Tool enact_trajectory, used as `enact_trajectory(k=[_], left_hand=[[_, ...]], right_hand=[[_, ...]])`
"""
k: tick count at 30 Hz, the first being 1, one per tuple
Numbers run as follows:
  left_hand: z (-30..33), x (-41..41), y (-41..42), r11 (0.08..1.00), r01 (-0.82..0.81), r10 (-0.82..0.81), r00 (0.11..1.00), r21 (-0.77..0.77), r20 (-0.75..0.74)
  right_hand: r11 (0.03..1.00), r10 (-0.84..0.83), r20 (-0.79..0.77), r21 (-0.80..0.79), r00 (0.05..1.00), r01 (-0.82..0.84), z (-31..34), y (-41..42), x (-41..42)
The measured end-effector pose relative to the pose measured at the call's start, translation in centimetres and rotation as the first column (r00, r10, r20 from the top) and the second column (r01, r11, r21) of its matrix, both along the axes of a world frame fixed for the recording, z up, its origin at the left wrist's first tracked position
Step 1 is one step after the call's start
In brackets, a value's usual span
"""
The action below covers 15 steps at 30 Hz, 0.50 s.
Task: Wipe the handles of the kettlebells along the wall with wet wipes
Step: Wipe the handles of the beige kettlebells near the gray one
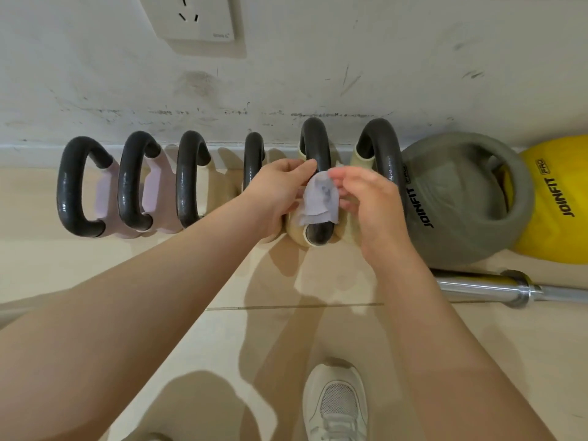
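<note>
You see 6 dark handles (315, 144) along wall, 1 wet wipe (318, 202) draped over 5th; your left hand (276, 189) and right hand (366, 198) both pinch it.

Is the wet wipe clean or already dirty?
Dirty. The wet wipe, draped over the dark handle, shows grey smudges near its middle.

Scuffed white wall (318, 74) with socket (194, 20); glossy beige tile floor (47, 265), hard shadows.
</note>
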<state>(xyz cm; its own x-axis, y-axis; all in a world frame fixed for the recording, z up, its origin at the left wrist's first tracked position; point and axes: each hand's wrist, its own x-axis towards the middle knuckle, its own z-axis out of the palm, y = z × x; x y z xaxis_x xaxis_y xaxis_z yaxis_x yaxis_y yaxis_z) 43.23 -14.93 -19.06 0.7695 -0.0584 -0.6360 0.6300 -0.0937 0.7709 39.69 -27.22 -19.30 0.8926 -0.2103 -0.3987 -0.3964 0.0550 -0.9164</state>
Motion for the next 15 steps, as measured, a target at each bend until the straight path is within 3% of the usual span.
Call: enact_trajectory(k=[3,5,12,15], left_hand=[[-0.4,0.8,-0.2,0.997,-0.01,0.01,1.0,0.083,-0.001],[-0.7,1.0,-0.2,0.999,-0.023,0.024,1.0,0.048,-0.019],[-0.6,2.7,0.5,0.998,0.052,-0.054,0.997,-0.043,-0.061],[-0.5,3.0,0.4,0.998,0.052,-0.057,0.993,-0.042,-0.103]], right_hand=[[0.991,0.0,0.046,-0.133,0.999,0.006,-1.6,0.4,0.5],[0.981,0.017,0.028,-0.192,0.999,-0.012,-2.3,1.4,0.2],[0.98,0.007,-0.122,-0.197,0.993,-0.031,-1.9,1.9,5.6],[0.956,0.117,-0.143,-0.251,0.983,-0.15,-2.3,1.8,5.4]])
